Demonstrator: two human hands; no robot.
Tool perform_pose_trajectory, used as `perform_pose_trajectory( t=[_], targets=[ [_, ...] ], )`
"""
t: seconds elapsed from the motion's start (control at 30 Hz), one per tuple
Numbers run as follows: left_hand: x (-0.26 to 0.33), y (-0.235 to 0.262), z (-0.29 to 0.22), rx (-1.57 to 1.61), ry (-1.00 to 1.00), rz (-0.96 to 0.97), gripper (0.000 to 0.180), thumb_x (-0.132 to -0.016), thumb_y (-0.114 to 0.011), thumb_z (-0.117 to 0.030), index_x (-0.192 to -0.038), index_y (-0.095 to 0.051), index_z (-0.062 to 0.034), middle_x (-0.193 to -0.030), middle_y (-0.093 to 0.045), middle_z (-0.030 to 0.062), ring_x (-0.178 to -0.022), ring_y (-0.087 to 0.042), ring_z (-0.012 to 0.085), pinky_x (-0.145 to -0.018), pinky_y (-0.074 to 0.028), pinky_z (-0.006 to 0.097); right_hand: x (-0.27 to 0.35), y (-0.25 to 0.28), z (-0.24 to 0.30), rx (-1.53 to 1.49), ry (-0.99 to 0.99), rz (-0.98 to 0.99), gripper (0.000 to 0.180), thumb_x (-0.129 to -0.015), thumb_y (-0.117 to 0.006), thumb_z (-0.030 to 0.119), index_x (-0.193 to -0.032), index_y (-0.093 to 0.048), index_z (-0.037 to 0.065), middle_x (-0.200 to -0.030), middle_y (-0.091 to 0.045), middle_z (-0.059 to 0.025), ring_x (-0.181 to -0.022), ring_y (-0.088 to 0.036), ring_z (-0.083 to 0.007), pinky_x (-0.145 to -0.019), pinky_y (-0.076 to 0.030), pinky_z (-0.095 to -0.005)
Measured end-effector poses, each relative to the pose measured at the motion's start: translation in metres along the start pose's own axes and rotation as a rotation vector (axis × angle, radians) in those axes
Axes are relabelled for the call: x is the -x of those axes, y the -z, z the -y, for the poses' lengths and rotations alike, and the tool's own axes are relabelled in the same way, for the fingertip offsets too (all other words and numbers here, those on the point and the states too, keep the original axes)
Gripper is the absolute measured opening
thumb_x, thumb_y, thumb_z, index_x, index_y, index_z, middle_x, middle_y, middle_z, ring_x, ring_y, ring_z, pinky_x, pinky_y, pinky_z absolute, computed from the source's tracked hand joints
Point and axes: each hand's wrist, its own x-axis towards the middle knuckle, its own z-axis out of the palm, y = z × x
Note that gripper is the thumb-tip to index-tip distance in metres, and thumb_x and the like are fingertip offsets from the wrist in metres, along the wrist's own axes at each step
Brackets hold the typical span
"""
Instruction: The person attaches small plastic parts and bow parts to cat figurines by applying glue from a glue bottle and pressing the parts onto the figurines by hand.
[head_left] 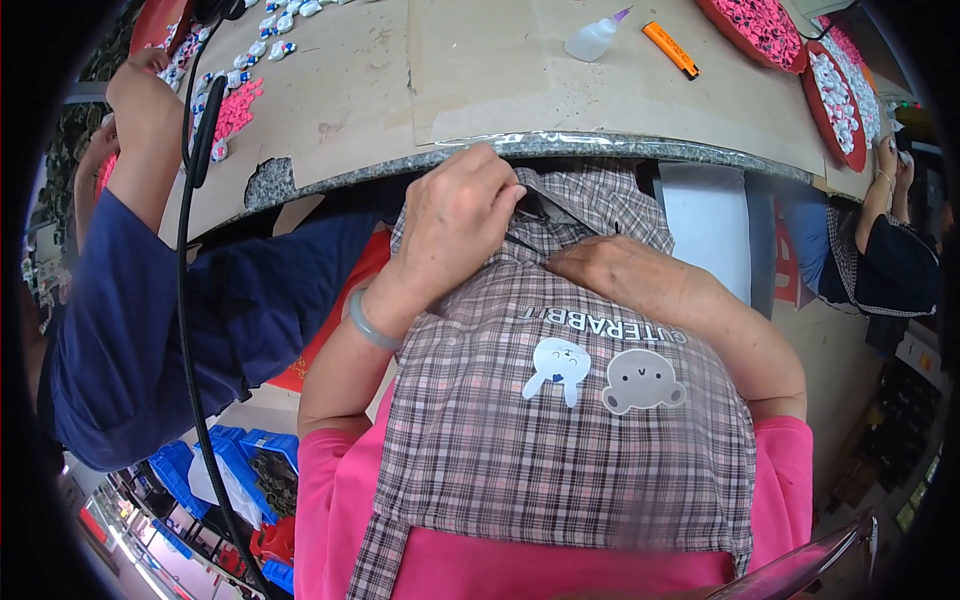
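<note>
A checked apron with a rabbit and a bear printed on it covers my lap and front. At the table's front edge, my left hand, with a pale bangle on its wrist, is closed in a pinch at the gathered upper fold of the apron. My right hand lies against the apron just to the right, its fingertips tucked into the fabric and out of sight. Between the two hands a dark gap shows in the cloth; what is in it I cannot make out.
On the cardboard-covered table are a small squeeze bottle and an orange lighter. Red trays of small pieces stand at right. At left are pink pieces, a black cable and a co-worker's arm.
</note>
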Motion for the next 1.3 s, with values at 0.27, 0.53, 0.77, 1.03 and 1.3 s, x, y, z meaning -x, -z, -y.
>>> perform_pose_trajectory(
  t=[0.27,0.53,0.77,1.03,1.3],
  targets=[
    [-0.007,-0.005,-0.001,0.046,0.032,0.028,0.010,-0.075,-0.069,-0.008,-0.074,-0.061,-0.0015,-0.073,-0.058,0.0091,-0.064,-0.060,0.0266,-0.056,-0.047,0.035,-0.011,-0.015,-0.005,0.199,-0.141,-0.279,0.011,-0.078,-0.054,0.002,-0.084,-0.057,-0.006,-0.079,-0.063,-0.0198,-0.076,-0.066,-0.0315,-0.070,-0.055,-0.0375],
    [-0.001,-0.019,-0.004,0.029,-0.030,0.068,0.009,-0.076,-0.067,-0.008,-0.073,-0.061,-0.0014,-0.074,-0.057,0.0099,-0.065,-0.060,0.0278,-0.057,-0.049,0.037,-0.054,-0.037,-0.031,0.467,-0.328,-0.020,0.010,-0.077,-0.058,0.007,-0.080,-0.068,0.006,-0.079,-0.068,-0.0124,-0.070,-0.068,-0.0263,-0.062,-0.056,-0.0361],
    [0.000,-0.022,0.000,0.065,-0.014,0.074,0.010,-0.076,-0.066,-0.008,-0.074,-0.061,-0.0009,-0.075,-0.057,0.0102,-0.066,-0.060,0.0282,-0.058,-0.048,0.038,-0.054,-0.032,-0.033,0.542,-0.330,0.130,0.010,-0.080,-0.058,0.011,-0.081,-0.067,0.008,-0.081,-0.068,-0.0095,-0.073,-0.068,-0.0238,-0.061,-0.056,-0.0331],
    [-0.003,-0.006,-0.003,0.120,0.018,0.117,0.012,-0.078,-0.067,-0.009,-0.087,-0.066,-0.0015,-0.080,-0.060,0.0096,-0.070,-0.061,0.0259,-0.060,-0.049,0.034,0.031,0.038,-0.027,-0.733,-0.049,-0.617,0.011,-0.081,-0.060,-0.001,-0.090,-0.058,0.006,-0.093,-0.058,-0.0044,-0.087,-0.059,-0.0143,-0.075,-0.048,-0.0251],
    [-0.046,-0.049,-0.040,0.165,-0.401,0.308,0.020,-0.075,-0.064,-0.002,-0.095,-0.069,-0.0043,-0.084,-0.063,0.0078,-0.080,-0.064,0.0229,-0.067,-0.054,0.035,0.094,0.017,-0.063,-1.358,-0.218,-0.748,0.013,-0.080,-0.049,0.006,-0.088,-0.058,0.005,-0.086,-0.060,-0.0020,-0.073,-0.056,-0.0083,-0.067,-0.046,-0.0241]
  ],
)
